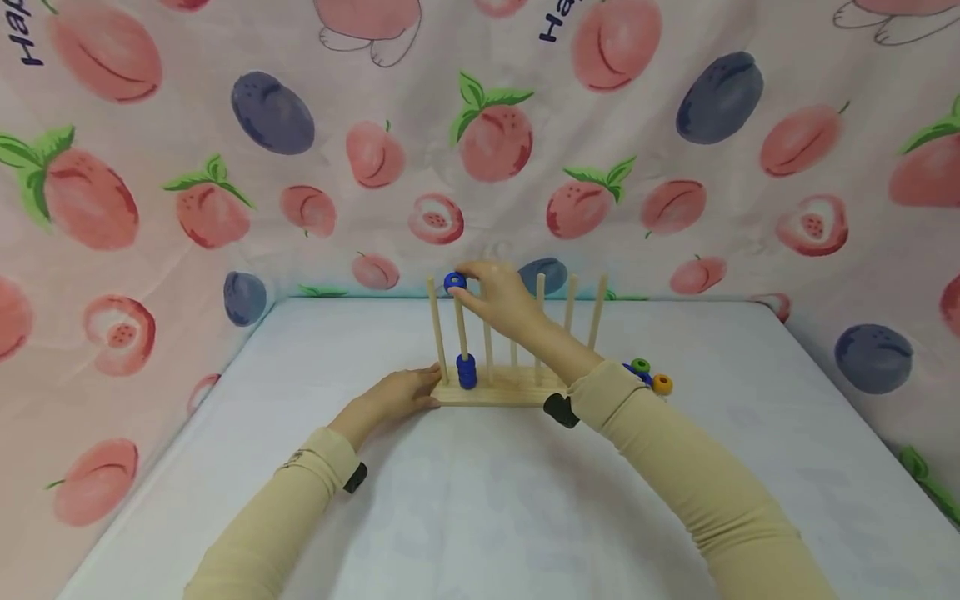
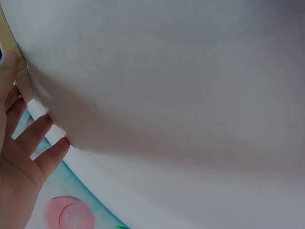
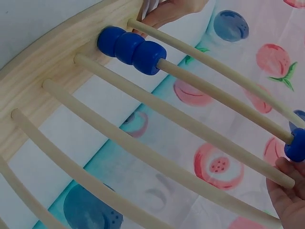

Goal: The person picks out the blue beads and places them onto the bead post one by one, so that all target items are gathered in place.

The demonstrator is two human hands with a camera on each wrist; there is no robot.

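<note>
A wooden peg stand [image 1: 495, 395] with a row of upright pegs stands on the table. My right hand [image 1: 504, 302] pinches a blue bead [image 1: 455, 282] between thumb and fingers at the tip of the second peg from the left. Lower on that same peg, three blue beads [image 3: 131, 49] are stacked against the base. My left hand [image 1: 396, 395] holds the left end of the base; in the left wrist view its thumb [image 2: 6, 71] lies along the wood and the other fingers spread past the end. The other pegs in view carry no beads.
Right of the stand, partly behind the right forearm, lie loose beads: a green bead [image 1: 640, 365], an orange bead [image 1: 662, 384] and some blue. A white cloth covers the table [image 1: 480, 500]. A fruit-patterned curtain [image 1: 315, 250] hangs just behind it.
</note>
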